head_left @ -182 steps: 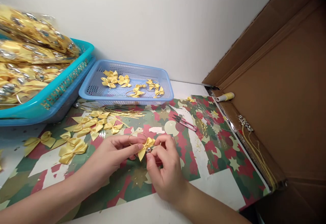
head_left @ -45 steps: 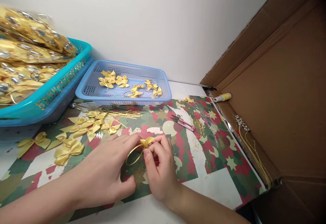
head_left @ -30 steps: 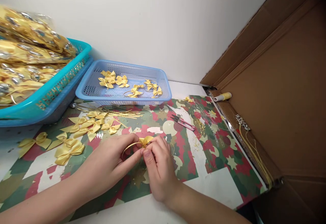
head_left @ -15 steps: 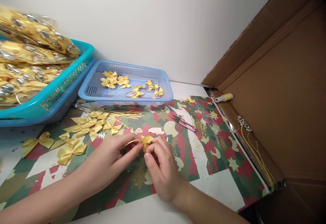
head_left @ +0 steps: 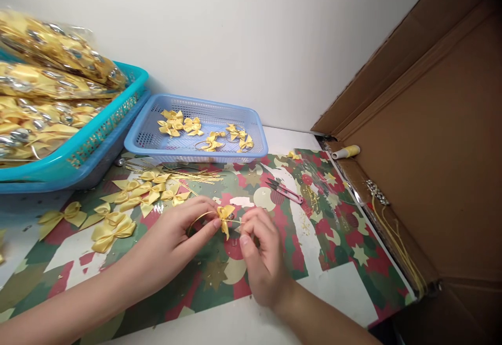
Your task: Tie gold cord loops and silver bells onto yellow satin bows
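Between my two hands is a small yellow ribbon bow [head_left: 225, 216], with a dark, shiny bit at its right side. My left hand [head_left: 192, 226] pinches the bow's left edge between thumb and fingers, and a gold cord [head_left: 199, 216] arches over those fingers. To the right, my right hand [head_left: 260, 240] is closed in a pinch on a thin strand that runs out from the bow; its fingertips are apart from the ribbon. Loose yellow bows [head_left: 135, 194] lie left of my hands, next to a bundle of gold cords [head_left: 192, 174].
A blue basket [head_left: 196, 151] holding several bows stands behind my hands. Left of it, a turquoise basket [head_left: 105, 125] is heaped with bagged bows. Pink-handled thread snips [head_left: 288, 193] lie to the right. A cardboard wall [head_left: 423, 125] borders the right side, with a white-and-yellow tube [head_left: 345, 151] beside it.
My right hand has moved right, away from the bow, drawing a thin strand out straight. The left hand still pinches the bow, which now shows more fully.
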A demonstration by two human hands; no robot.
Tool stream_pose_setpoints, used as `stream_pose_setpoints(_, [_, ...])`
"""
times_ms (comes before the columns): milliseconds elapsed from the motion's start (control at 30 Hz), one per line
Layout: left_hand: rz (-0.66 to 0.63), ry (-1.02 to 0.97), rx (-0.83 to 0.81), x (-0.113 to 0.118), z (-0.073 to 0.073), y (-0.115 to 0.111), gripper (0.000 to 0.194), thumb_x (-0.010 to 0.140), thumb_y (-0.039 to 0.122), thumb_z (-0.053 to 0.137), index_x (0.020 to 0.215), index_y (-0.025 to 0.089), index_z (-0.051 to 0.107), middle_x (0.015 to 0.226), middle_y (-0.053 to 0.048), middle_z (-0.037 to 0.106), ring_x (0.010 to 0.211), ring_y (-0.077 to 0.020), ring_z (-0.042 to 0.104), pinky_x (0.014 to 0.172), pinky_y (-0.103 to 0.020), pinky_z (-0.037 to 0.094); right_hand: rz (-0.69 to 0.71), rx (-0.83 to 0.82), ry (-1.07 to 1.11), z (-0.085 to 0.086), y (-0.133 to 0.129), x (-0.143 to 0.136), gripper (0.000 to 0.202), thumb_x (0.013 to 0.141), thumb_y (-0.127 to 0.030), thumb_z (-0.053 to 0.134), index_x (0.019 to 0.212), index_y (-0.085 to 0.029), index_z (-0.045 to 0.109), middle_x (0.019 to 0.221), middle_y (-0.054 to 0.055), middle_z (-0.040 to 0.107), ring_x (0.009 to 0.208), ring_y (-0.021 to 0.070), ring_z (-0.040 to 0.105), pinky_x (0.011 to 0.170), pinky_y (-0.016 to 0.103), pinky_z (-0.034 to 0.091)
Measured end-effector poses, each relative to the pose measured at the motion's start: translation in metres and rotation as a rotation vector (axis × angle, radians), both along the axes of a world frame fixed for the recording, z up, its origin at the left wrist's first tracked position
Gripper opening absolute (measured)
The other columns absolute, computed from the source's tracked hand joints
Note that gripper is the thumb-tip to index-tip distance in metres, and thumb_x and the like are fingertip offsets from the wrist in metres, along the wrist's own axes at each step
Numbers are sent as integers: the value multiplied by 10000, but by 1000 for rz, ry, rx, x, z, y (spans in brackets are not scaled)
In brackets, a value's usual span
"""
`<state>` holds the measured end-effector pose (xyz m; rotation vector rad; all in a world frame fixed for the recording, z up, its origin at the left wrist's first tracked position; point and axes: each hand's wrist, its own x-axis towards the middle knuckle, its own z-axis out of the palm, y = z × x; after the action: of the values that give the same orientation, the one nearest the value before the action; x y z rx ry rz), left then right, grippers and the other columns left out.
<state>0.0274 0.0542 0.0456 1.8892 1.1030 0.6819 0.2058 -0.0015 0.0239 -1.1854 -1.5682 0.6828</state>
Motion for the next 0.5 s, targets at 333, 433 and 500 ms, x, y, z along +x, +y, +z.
stream_pose_setpoints(333, [-33,-156,-317,1,-8,-1,362,894,518,577,720,218,680,693,-20,658,641,-184,594,558,-260,502,29,-5,-238,4,0,3,176,818,-130,495,662,-200,452,913,50,489,949,219,520,809,376,438])
stream_pose_setpoints(433, [-33,-172,-334,-1,-10,0,365,894,531,590,726,221,684,672,-19,647,631,-186,586,547,-262,487,54,-15,-194,5,3,6,179,806,-123,480,651,-202,436,889,40,479,944,211,521,806,359,433])
stream_pose_setpoints(500, [-36,-170,-336,-1,-11,0,358,897,530,594,736,225,690,673,-17,650,638,-187,585,550,-261,480,57,-27,-180,6,4,7,177,798,-118,474,652,-204,422,876,34,473,932,205,518,798,349,429])
